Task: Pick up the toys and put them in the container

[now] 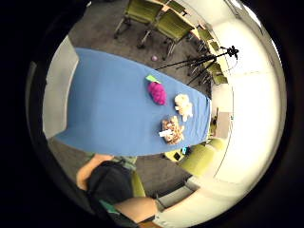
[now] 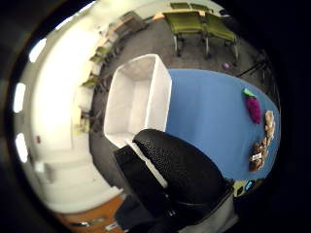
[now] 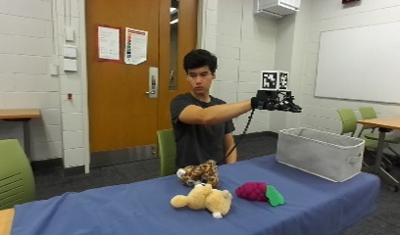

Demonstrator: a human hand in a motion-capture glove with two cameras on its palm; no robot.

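Observation:
Three toys lie on the blue-covered table (image 3: 115, 210): a spotted leopard plush (image 3: 200, 173), a tan teddy bear (image 3: 201, 198) and a magenta berry plush with a green leaf (image 3: 255, 192). The grey fabric container (image 3: 317, 152) stands at the table's right end, and the thumb side palm view shows it empty (image 2: 138, 97). My gloved right hand (image 3: 276, 102) is raised high in the air, between the toys and the container, with its fingers relaxed and holding nothing. From the palm the toys look far below: berry (image 1: 157, 92), teddy (image 1: 183, 106), leopard (image 1: 172, 129).
A green chair (image 3: 166, 152) stands behind the table beside the person. More green chairs (image 1: 156, 19) and a tripod (image 1: 204, 59) stand on the carpet past the table. A small purple ball (image 1: 154, 58) lies on the floor.

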